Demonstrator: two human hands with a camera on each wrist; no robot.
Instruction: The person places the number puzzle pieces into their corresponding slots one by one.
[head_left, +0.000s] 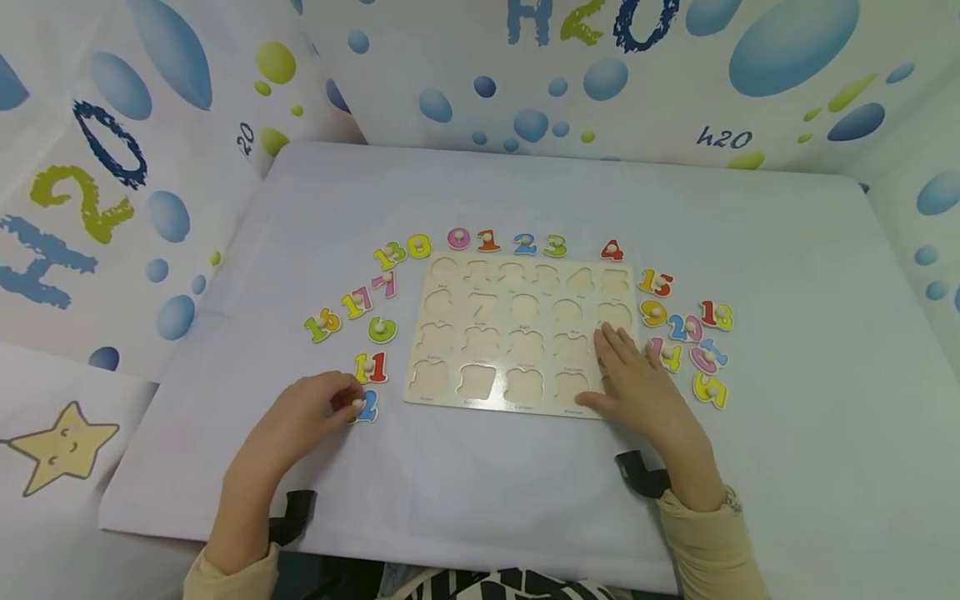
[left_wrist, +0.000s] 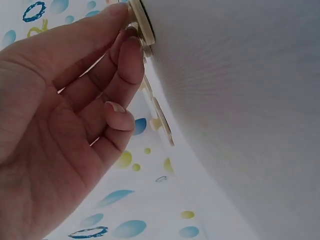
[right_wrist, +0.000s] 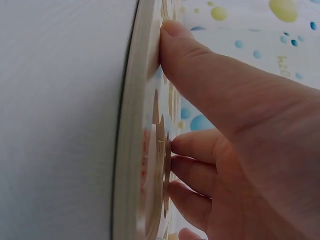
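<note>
My left hand pinches the knob of a number piece with a blue 2, left of the board; the fingers hide the rest of its face. Seen from the left wrist, thumb and fingertips meet at the knob of this wooden piece, which stands close to the table surface. A pale wooden number board with rows of recesses lies in the middle. On its right side rests my right hand, fingers spread, covering several recesses. In the right wrist view, the thumb and fingertips touch the board.
Left of the board lie an 11, a 6, a 17 and other knobbed numbers. Above it sit a pink 0 and a red 4. More pieces, including a yellow 5, lie at the right, some overlapping.
</note>
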